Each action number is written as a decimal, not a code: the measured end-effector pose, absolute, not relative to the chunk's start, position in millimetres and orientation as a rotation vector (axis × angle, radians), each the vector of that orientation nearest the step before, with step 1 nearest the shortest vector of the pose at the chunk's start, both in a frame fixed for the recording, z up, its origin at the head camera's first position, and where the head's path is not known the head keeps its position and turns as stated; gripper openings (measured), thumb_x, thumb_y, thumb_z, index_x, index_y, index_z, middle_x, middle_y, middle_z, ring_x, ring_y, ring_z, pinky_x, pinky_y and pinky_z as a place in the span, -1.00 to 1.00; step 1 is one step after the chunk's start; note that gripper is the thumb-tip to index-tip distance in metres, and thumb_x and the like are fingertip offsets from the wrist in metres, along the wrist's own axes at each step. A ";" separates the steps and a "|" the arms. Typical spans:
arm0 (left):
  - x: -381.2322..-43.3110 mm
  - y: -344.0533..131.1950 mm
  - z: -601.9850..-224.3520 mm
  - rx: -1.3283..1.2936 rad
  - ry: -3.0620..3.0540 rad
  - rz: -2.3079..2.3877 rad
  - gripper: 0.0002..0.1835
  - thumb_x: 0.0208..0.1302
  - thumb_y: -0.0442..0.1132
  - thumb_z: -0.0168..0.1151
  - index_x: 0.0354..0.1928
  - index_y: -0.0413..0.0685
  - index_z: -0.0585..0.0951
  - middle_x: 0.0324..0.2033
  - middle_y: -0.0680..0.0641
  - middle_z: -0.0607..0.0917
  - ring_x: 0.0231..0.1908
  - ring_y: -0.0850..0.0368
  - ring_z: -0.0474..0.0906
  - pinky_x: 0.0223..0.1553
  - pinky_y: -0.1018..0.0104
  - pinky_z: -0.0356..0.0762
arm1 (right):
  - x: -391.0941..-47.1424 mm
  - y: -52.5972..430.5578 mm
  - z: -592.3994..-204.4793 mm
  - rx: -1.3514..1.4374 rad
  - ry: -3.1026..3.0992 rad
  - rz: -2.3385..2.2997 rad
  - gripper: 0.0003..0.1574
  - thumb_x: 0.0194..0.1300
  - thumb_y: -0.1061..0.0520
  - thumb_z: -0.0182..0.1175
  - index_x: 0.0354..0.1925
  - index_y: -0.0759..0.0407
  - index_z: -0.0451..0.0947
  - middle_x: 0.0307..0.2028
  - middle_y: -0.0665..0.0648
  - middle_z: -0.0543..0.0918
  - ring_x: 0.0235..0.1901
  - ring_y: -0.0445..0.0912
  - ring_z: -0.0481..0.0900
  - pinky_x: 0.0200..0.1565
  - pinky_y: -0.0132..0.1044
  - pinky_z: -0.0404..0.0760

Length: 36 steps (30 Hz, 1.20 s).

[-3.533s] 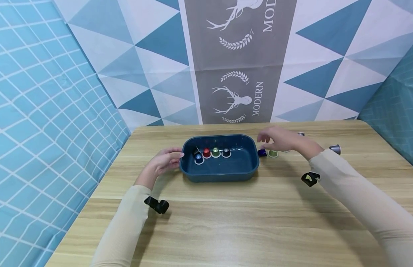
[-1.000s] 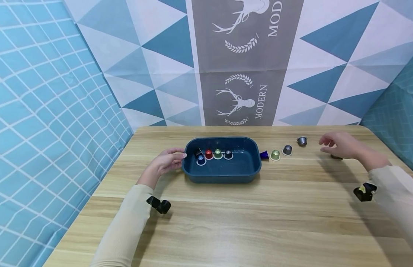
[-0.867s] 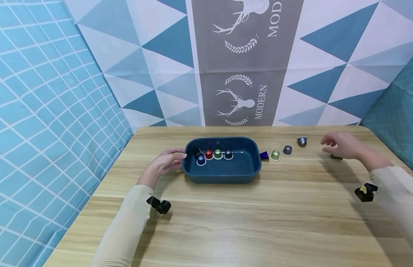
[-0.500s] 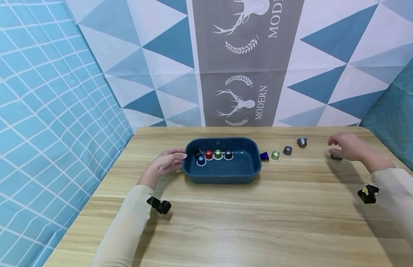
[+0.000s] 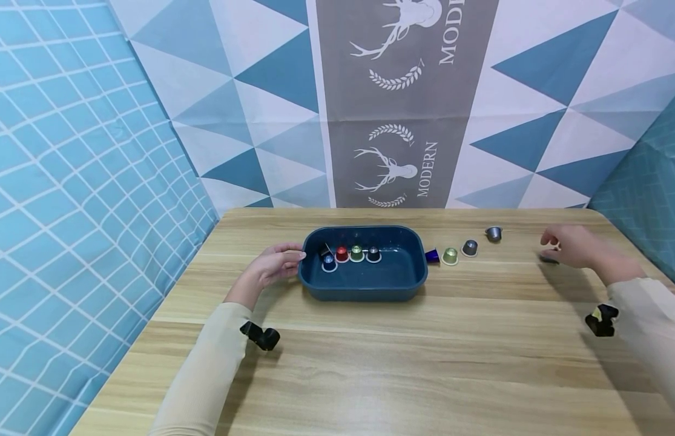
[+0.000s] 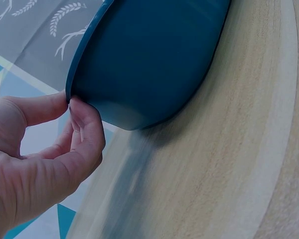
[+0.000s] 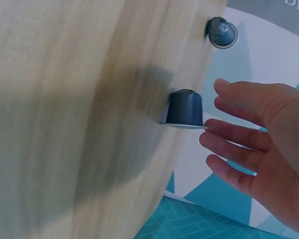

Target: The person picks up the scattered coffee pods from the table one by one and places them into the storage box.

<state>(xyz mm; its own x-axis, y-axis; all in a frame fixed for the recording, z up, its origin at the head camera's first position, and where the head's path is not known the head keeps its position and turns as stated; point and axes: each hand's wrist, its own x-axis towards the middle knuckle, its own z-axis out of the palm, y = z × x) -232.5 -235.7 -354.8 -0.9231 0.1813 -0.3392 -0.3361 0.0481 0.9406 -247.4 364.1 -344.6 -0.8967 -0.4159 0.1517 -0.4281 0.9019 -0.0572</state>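
Note:
My left hand (image 5: pixel 274 263) pinches the left rim of a dark blue tray (image 5: pixel 364 295); the left wrist view shows thumb and fingertips on the rim (image 6: pixel 74 82). At the right of the table my right hand (image 5: pixel 574 245) is beside a dark coffee capsule (image 7: pixel 185 108) lying on its side. Its fingers are spread and loosely bent, and a fingertip is at the capsule's flange. In the head view the hand mostly covers this capsule. Inside the tray are several capsules, among them a red one (image 5: pixel 341 254), a green one (image 5: pixel 356 254) and a blue one (image 5: pixel 329 263).
Between tray and right hand lie a purple capsule (image 5: pixel 432 257) against the tray, a light green capsule (image 5: pixel 450 256), a grey capsule (image 5: pixel 470 247) and another grey capsule (image 5: pixel 494 234) farther back. Patterned cloth hangs behind the wooden table (image 5: pixel 359 369).
My right hand has gone from beside the tray to the far right, then drifted slightly farther right and closer to the dark capsule. The left hand has stayed on the rim.

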 end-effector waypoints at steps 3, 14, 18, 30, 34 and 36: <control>-231.9 -235.7 -354.9 -0.149 1.964 1.934 -0.67 0.36 -0.33 0.12 0.13 -0.18 0.40 -0.40 0.09 0.65 -0.45 0.32 0.58 -0.34 0.48 0.58 | -248.9 366.8 -348.2 0.637 -2.943 0.153 -0.78 0.05 0.28 0.35 -0.39 0.39 0.52 -0.49 0.19 0.62 -0.45 0.05 0.57 -0.35 -0.02 0.56; -231.3 -235.5 -352.2 -0.151 1.962 1.927 -0.67 0.37 -0.32 0.10 0.14 -0.16 0.39 -0.41 0.10 0.64 -0.44 0.31 0.57 -0.34 0.48 0.57 | -253.4 374.0 -363.8 0.591 -2.986 0.227 -0.86 0.06 0.28 0.34 -0.43 0.30 0.55 -0.51 0.09 0.61 -0.49 -0.14 0.47 -0.42 -0.21 0.48; -230.5 -235.3 -351.2 -0.156 1.956 1.924 -0.65 0.37 -0.32 0.10 0.16 -0.17 0.38 -0.40 0.10 0.64 -0.44 0.31 0.58 -0.33 0.48 0.58 | -254.1 375.1 -366.3 0.579 -2.993 0.224 -0.85 0.06 0.28 0.34 -0.41 0.33 0.55 -0.49 0.11 0.62 -0.47 -0.11 0.49 -0.39 -0.17 0.51; -232.2 -236.0 -352.4 -0.155 1.986 1.905 -0.62 0.36 -0.32 0.12 0.18 -0.20 0.37 -0.38 0.08 0.65 -0.42 0.30 0.59 -0.31 0.47 0.59 | -253.3 364.2 -362.4 0.590 -2.993 0.219 -0.82 0.08 0.26 0.35 -0.36 0.34 0.57 -0.46 0.14 0.64 -0.45 -0.08 0.53 -0.36 -0.11 0.53; -231.5 -235.7 -353.6 -0.151 1.987 1.904 -0.59 0.37 -0.32 0.11 0.21 -0.23 0.35 -0.36 0.06 0.65 -0.41 0.30 0.59 -0.31 0.48 0.59 | -252.7 359.4 -362.9 0.588 -2.996 0.240 -0.83 0.09 0.27 0.33 -0.34 0.34 0.57 -0.45 0.16 0.64 -0.43 -0.06 0.54 -0.33 -0.08 0.56; -231.1 -235.5 -353.5 -0.151 1.992 1.904 -0.58 0.37 -0.32 0.11 0.22 -0.24 0.34 -0.36 0.06 0.65 -0.41 0.30 0.58 -0.31 0.48 0.58 | -252.4 357.3 -363.1 0.589 -2.998 0.244 -0.84 0.09 0.27 0.33 -0.34 0.34 0.57 -0.44 0.16 0.65 -0.42 -0.06 0.54 -0.32 -0.08 0.56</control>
